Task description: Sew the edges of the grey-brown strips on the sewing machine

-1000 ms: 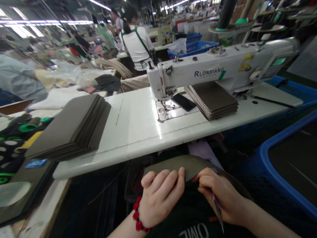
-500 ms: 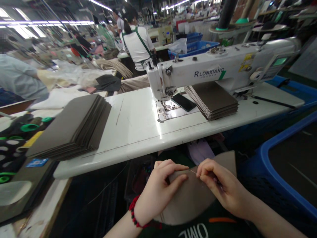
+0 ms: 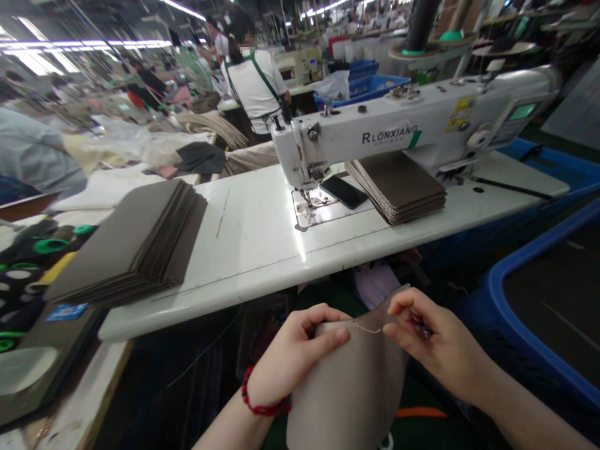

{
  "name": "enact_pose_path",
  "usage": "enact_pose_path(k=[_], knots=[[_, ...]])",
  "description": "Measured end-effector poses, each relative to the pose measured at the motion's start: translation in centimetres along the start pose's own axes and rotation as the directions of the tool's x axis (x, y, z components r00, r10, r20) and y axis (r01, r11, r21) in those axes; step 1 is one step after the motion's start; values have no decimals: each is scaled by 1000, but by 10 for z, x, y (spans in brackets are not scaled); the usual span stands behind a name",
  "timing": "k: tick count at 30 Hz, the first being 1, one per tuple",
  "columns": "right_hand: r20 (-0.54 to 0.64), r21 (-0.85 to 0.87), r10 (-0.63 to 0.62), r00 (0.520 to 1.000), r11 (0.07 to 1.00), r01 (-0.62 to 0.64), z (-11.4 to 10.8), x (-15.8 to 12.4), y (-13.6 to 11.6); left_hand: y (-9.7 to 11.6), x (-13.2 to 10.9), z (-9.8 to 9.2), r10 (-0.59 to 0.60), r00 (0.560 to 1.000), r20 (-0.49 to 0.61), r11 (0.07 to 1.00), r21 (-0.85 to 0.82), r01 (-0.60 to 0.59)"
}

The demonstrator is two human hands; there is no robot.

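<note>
Head view: a grey-brown flexible sheet (image 3: 347, 387) is held upright at the lap, near and below the table's front edge. The left hand (image 3: 290, 356), wearing a red bead bracelet (image 3: 257, 406), pinches its top edge. The right hand (image 3: 431, 344) is closed on a thin pale thread (image 3: 368, 329) at that edge. Farther off, the white sewing machine (image 3: 398, 134) reads "RLONXIANG", with a black phone (image 3: 344, 191) beside its needle. A left stack of sheets (image 3: 135, 240) and a right stack of sheets (image 3: 398, 187) lie on the glossy white table (image 3: 253, 237). Beyond is a strip-lit factory hall.
</note>
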State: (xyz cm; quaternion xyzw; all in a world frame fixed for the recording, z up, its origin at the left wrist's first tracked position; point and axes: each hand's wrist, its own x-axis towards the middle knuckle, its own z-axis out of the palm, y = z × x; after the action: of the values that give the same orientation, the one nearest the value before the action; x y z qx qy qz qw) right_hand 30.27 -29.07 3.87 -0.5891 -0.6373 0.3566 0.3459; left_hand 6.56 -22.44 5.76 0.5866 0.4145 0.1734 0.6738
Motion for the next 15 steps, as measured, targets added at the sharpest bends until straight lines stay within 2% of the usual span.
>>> enact_pose_path(k=[6, 10, 15], knots=[[-26, -120, -140, 990, 983, 136, 4, 2, -18, 3, -1, 2, 26, 999, -21, 998, 51, -25], [-3, -263, -170, 985, 951, 163, 7, 3, -18, 8, -2, 1, 77, 997, -16, 989, 129, -74], [-25, -455, -252, 967, 864, 213, 14, 4, -13, 7, -2, 1, 95, 995, -17, 983, 160, -91]])
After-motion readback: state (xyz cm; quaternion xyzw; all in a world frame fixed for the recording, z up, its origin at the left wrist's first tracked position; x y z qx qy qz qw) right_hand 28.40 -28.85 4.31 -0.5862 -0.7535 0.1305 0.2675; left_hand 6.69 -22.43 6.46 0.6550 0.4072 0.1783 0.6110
